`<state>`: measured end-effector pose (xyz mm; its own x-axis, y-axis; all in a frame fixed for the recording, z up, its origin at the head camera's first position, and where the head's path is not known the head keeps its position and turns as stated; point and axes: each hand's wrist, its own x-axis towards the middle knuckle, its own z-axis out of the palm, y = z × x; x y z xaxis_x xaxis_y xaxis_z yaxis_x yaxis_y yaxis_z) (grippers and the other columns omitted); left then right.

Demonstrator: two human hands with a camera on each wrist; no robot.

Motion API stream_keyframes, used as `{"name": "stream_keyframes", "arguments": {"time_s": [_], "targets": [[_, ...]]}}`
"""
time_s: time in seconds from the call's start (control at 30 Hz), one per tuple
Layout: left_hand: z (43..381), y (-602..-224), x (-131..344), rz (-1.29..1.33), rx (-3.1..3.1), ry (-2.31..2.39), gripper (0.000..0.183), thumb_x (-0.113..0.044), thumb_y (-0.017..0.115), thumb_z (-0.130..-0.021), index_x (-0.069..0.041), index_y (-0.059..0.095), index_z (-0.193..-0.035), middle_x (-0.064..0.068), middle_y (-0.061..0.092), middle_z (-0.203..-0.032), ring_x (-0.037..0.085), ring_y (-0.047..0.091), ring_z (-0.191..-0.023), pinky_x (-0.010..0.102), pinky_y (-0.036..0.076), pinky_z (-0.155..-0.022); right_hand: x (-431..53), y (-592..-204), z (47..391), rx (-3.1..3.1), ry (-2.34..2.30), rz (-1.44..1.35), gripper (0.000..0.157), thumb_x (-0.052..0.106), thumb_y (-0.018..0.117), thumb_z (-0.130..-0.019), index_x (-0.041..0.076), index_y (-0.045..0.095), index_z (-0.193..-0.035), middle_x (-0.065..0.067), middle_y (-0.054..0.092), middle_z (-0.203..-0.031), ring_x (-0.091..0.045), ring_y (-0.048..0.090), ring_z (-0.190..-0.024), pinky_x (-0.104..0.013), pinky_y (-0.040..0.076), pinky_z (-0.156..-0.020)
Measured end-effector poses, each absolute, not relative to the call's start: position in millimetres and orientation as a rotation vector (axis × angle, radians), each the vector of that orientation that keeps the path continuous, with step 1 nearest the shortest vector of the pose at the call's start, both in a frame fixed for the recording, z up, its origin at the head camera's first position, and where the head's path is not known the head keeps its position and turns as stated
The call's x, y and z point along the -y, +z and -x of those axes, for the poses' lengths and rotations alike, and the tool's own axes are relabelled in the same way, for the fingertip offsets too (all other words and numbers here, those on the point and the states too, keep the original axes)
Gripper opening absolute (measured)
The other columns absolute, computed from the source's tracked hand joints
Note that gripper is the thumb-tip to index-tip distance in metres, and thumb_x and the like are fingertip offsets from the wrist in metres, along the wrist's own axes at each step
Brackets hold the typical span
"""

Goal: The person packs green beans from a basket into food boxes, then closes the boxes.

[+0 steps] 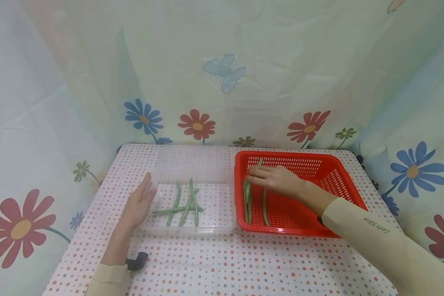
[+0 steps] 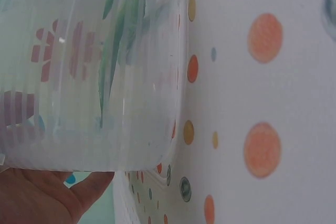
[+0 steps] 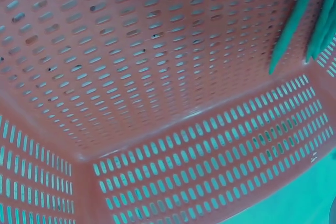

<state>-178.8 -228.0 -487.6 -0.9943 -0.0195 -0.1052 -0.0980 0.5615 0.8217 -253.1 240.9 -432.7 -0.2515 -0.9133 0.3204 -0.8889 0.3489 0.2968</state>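
Note:
A clear plastic container [image 1: 214, 230] holds several green beans [image 1: 175, 209] lying crossed over each other. My left hand [image 1: 136, 205] is at the container's left side, thumb and fingers extended along its wall. In the left wrist view, that hand [image 2: 47, 195] shows at the end of the ribbed clear wall. Inside the left part of a red plastic basket [image 1: 303, 231], my right hand [image 1: 275, 180] pinches a green bean [image 1: 260, 161], its far end sticking out beyond the fingers. Other green beans [image 1: 265, 207] lie below the hand; the right wrist view shows a bean [image 3: 291, 27] on the slotted basket floor.
Both containers stand side by side on a table with a dotted cover [image 1: 214, 267]. A floral curtain [image 1: 222, 111] hangs behind and at both sides. A black strap piece [image 1: 137, 261] sits at the left wrist.

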Motion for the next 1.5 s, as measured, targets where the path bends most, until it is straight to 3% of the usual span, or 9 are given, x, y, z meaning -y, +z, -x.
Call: {"name": "stream_keyframes", "arguments": {"time_s": [0.23, 0.43, 0.87, 1.07, 1.3, 1.5], "targets": [[178.6, -487.3, 227.8, 0.105, -2.708, 1.427, 0.063, -0.041, 0.038, -0.113, -0.04, 0.007, -0.167, 0.003, 0.011, -0.176, 0.034, 0.012, -0.163, 0.061, 0.012, -0.131, -233.3, -426.6, 252.5, 2.2, -0.096, -1.591, 0.073, 0.008, 0.094, -0.072, 0.01, 0.065, -0.139, -0.009, 0.066, -0.142, -0.028, 0.061, -0.133, -0.041, 0.063, -0.095], [178.7, -487.1, 227.0, 0.121, -2.705, 1.423, 0.063, -0.045, 0.037, -0.112, -0.041, 0.007, -0.167, 0.002, 0.012, -0.176, 0.034, 0.013, -0.163, 0.061, 0.012, -0.131, -223.3, -417.9, 252.1, 2.192, -0.107, -1.614, 0.075, 0.012, 0.094, -0.075, 0.008, 0.062, -0.144, -0.01, 0.061, -0.149, -0.029, 0.055, -0.141, -0.041, 0.059, -0.102], [178.1, -487.2, 227.2, 0.12, -2.709, 1.425, 0.062, -0.046, 0.038, -0.112, -0.043, 0.007, -0.166, 0.001, 0.012, -0.176, 0.033, 0.012, -0.163, 0.061, 0.012, -0.131, -200.1, -411.3, 262.6, 2.022, 0.117, -1.706, 0.063, 0.03, 0.087, -0.086, 0.006, 0.066, -0.14, -0.012, 0.066, -0.144, -0.03, 0.062, -0.135, -0.043, 0.059, -0.102], [178.3, -488.1, 227.0, 0.113, -2.722, 1.421, 0.064, -0.046, 0.038, -0.112, -0.037, 0.008, -0.168, 0.001, 0.013, -0.176, 0.033, 0.013, -0.163, 0.061, 0.012, -0.131, -186.7, -410.3, 262.2, 1.935, 0.124, -1.733, 0.055, 0.034, 0.082, -0.091, 0.005, 0.069, -0.136, -0.012, 0.07, -0.138, -0.029, 0.065, -0.131, -0.042, 0.059, -0.102], [179.4, -489.4, 227.0, 0.122, -2.737, 1.403, 0.065, -0.044, 0.039, -0.112, -0.036, 0.008, -0.168, 0.002, 0.013, -0.176, 0.034, 0.013, -0.163, 0.063, 0.013, -0.131, -167.7, -404.1, 255.6, 1.954, 0.144, -1.786, 0.058, 0.032, 0.088, -0.085, 0.007, 0.071, -0.134, -0.01, 0.071, -0.137, -0.027, 0.066, -0.13, -0.039, 0.06, -0.101], [179.3, -489.7, 227.7, 0.116, -2.734, 1.402, 0.065, -0.05, 0.037, -0.111, -0.039, 0.007, -0.167, 0.001, 0.013, -0.176, 0.034, 0.013, -0.163, 0.062, 0.012, -0.131, -151.4, -397.8, 251.6, 2.002, 0.094, -1.803, 0.055, 0.036, 0.083, -0.09, 0.009, 0.07, -0.137, -0.009, 0.067, -0.142, -0.027, 0.061, -0.136, -0.038, 0.058, -0.105]]}}
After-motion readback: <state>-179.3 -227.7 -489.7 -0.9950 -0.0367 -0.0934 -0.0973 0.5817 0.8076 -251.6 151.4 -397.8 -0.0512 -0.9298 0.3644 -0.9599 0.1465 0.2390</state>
